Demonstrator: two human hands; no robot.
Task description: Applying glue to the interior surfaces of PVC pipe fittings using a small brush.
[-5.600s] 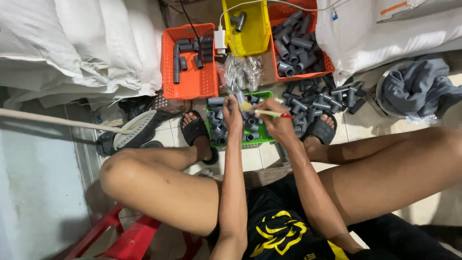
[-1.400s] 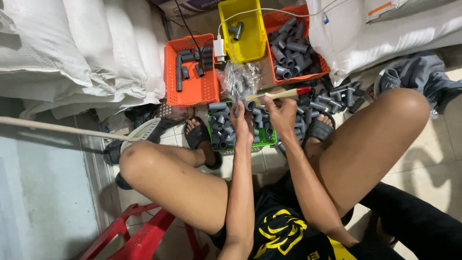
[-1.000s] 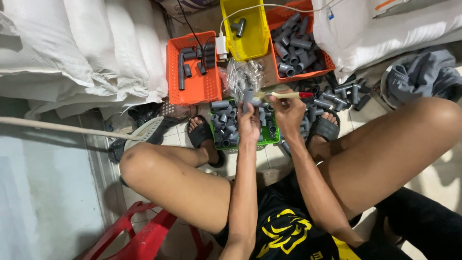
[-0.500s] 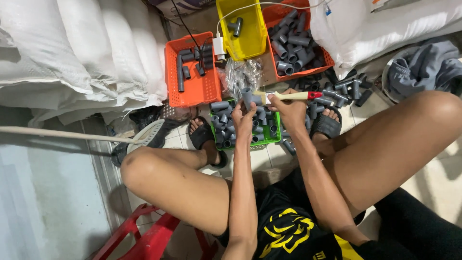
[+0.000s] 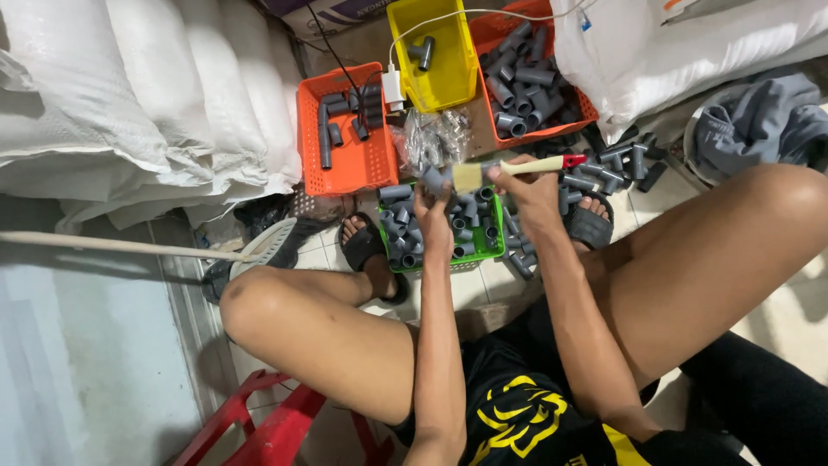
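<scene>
Left hand [image 5: 434, 207] pinches a grey pipe fitting [image 5: 431, 179], raised toward the bristles; right hand [image 5: 528, 185] grips a paintbrush [image 5: 509, 169] over the green basket [image 5: 431, 259].

Counts, head view:
- Orange baskets: 2, the left orange basket [image 5: 345, 168] and the right orange basket [image 5: 580, 108].
- Yellow bin [image 5: 453, 79]: 1, with 1 grey tee fitting [image 5: 423, 52] inside.
- Green tray [image 5: 431, 259]: 1.
- Paintbrush [image 5: 517, 170]: 1.
- Black sandals: 2, the left sandal [image 5: 366, 250] and the right sandal [image 5: 591, 229].
- Loose grey pipe fittings: too many to count.
</scene>
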